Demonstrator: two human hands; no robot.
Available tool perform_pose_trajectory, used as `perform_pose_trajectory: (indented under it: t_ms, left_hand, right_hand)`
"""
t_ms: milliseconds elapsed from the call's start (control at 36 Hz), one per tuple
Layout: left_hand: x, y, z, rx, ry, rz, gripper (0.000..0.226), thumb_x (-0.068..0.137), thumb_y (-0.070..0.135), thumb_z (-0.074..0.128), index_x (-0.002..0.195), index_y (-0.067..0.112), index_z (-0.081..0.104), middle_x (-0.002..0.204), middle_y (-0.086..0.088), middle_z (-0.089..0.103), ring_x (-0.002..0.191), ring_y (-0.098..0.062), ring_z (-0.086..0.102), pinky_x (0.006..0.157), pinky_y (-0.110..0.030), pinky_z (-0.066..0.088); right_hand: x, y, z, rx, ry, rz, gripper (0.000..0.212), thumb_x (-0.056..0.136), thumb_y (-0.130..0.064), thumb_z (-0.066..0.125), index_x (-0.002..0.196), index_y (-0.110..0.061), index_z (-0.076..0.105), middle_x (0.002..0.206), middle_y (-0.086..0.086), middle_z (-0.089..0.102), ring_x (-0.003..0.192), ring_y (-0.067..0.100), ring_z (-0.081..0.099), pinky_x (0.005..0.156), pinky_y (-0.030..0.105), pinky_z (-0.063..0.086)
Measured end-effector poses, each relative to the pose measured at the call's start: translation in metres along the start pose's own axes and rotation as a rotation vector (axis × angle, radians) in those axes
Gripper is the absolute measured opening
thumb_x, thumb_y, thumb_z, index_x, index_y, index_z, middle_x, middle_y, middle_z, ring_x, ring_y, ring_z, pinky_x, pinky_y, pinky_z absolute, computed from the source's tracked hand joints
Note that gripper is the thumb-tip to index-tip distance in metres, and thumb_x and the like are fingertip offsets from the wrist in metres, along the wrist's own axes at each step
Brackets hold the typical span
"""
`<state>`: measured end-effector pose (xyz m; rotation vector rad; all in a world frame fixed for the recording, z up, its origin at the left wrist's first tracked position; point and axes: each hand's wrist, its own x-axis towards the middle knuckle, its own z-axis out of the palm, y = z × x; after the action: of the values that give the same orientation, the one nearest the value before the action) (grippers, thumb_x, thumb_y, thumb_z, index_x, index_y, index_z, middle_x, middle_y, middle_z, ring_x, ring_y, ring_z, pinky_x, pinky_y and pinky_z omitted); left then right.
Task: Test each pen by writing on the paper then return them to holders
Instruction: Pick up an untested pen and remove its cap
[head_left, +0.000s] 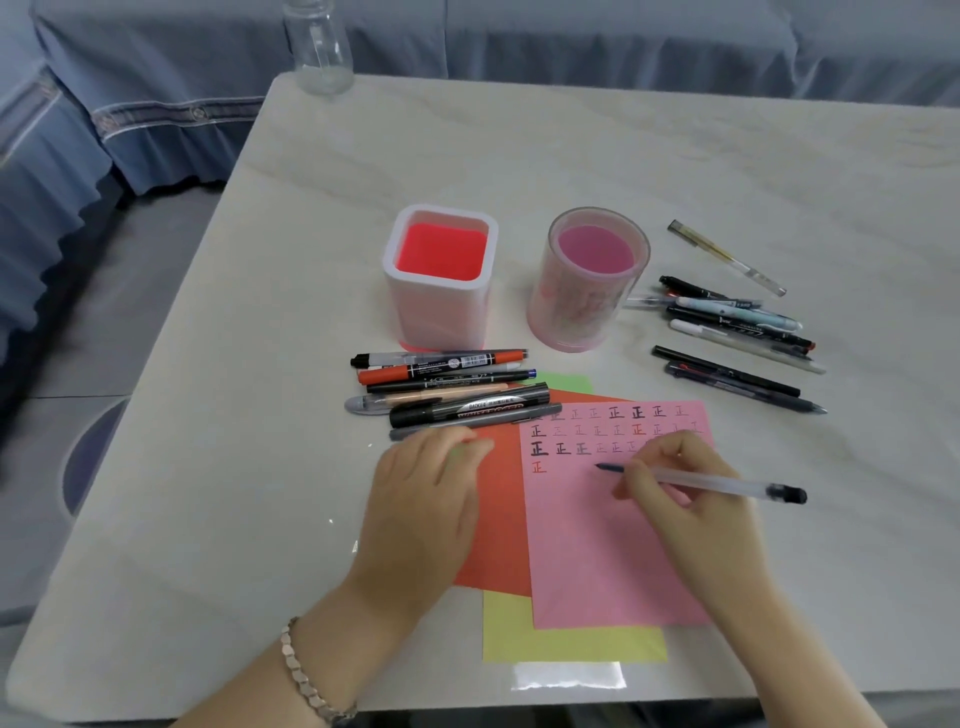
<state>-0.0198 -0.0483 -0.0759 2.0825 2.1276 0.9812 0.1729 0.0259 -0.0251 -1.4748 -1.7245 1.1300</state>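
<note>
My right hand (691, 499) grips a clear pen (727, 484) with a dark tip, its point just over the pink paper (597, 551), which carries rows of written marks. My left hand (423, 499) lies flat, fingers straight, pressing on the orange paper (501, 519) beside it. A square white holder (441, 275) with a red inside and a round pink holder (592, 280) stand behind the papers, both with no pens inside. One group of markers and pens (447, 387) lies left of the papers, another pile of pens (737, 332) to the right.
A yellow sheet (571, 644) and a green sheet (566, 383) stick out under the stack. A single clear pen (727, 257) lies at the back right. A glass bottle (318, 47) stands at the table's far left corner. Blue cloth-covered seating surrounds the marble table (675, 156).
</note>
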Motion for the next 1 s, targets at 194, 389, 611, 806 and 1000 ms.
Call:
perform_pose_trajectory:
  t_ms: [194,389,611,806,1000]
  left_hand:
    - [0.004,-0.026,-0.023,0.108,-0.103,-0.129,0.022,0.088,0.024,0.041,0.089,0.017,0.062,0.087,0.002,0.061,0.079,-0.017,0.045,0.066,-0.029,0.032]
    - [0.003,-0.024,-0.028,-0.077,-0.242,-0.253,0.03,0.088,0.034,0.039,0.089,0.016,0.063,0.087,0.007,0.053,0.08,-0.008,0.04,0.077,-0.016,0.034]
    - [0.022,0.022,-0.05,-0.824,-0.204,-0.604,0.019,0.085,0.005,0.062,0.087,0.024,0.065,0.076,0.01,0.068,0.07,0.0,0.062,0.063,-0.009,0.043]
    - [0.036,0.044,-0.061,-1.084,-0.096,-0.662,0.011,0.079,0.001,0.064,0.083,0.011,0.066,0.066,0.011,0.067,0.063,0.002,0.06,0.058,-0.009,0.044]
    - [0.041,0.052,-0.063,-1.146,-0.132,-0.645,0.012,0.08,-0.001,0.063,0.081,0.01,0.066,0.067,0.01,0.068,0.064,0.003,0.06,0.059,-0.007,0.042]
  right_hand:
    - [-0.004,-0.013,0.008,0.073,-0.091,0.004,0.012,0.081,-0.001,0.061,0.072,-0.007,0.055,0.063,-0.006,0.068,0.065,-0.01,0.057,0.056,0.005,0.036]
    - [-0.002,-0.023,0.015,0.156,-0.093,0.039,0.019,0.078,-0.003,0.067,0.069,-0.02,0.064,0.07,-0.006,0.07,0.067,-0.002,0.062,0.06,0.007,0.042]
    - [-0.006,-0.034,0.011,0.607,-0.12,0.143,0.009,0.071,-0.025,0.071,0.069,-0.016,0.072,0.069,0.009,0.071,0.072,0.019,0.069,0.077,0.032,0.053]
    - [-0.006,-0.039,-0.001,0.751,-0.163,0.086,0.052,0.038,-0.059,0.083,0.067,-0.017,0.072,0.065,0.005,0.069,0.063,0.018,0.068,0.064,0.022,0.053]
    - [-0.007,-0.038,-0.006,0.711,-0.174,0.071,0.05,0.04,-0.06,0.081,0.065,-0.018,0.072,0.064,0.005,0.069,0.063,0.016,0.067,0.065,0.021,0.053]
